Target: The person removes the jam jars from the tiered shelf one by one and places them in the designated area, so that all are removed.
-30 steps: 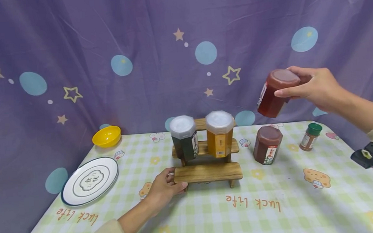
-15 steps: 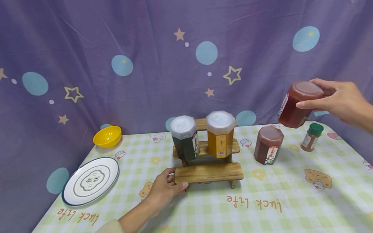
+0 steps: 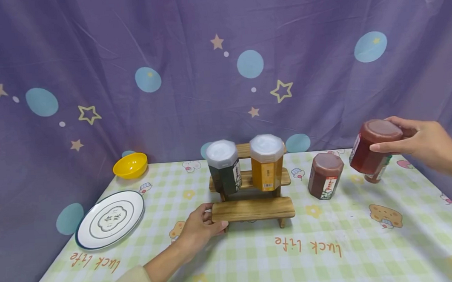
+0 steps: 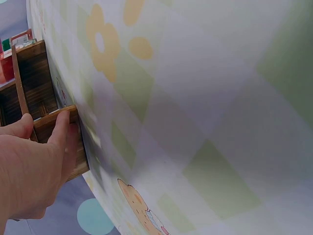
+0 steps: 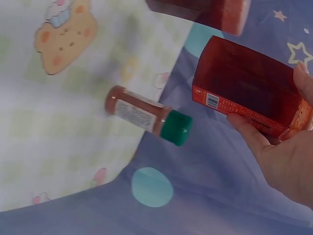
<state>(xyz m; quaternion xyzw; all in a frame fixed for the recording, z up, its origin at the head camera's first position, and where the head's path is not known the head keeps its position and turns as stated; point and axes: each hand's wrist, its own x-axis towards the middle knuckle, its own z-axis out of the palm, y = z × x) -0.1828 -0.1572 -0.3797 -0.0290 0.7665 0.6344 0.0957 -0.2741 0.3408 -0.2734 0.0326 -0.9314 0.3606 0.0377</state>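
My right hand [image 3: 421, 141] holds a dark red jar [image 3: 373, 148] by its upper part, thumb on the near side. The jar hangs tilted above the right back of the table, overlapping a green-capped spice bottle [image 5: 142, 116] in the head view. With its fingers and thumb, my left hand [image 3: 198, 229] grips the left end of the lowest step of a wooden tiered rack [image 3: 252, 210]; the left wrist view shows the fingers round the step's end [image 4: 73, 115]. On the rack's middle step stand a dark jar [image 3: 225, 175] and an amber jar [image 3: 267, 168], both with whitish lids.
A second dark red jar [image 3: 325, 178] stands on the table right of the rack. At the left are a white plate [image 3: 89, 233] with a dark rim and a yellow bowl [image 3: 131, 166]. A purple curtain [image 3: 183, 54] hangs behind the checked tablecloth [image 3: 313, 264].
My right hand has carried the red jar to the right and down, from high above the table to in front of the spice bottle. My left hand stays on the rack.
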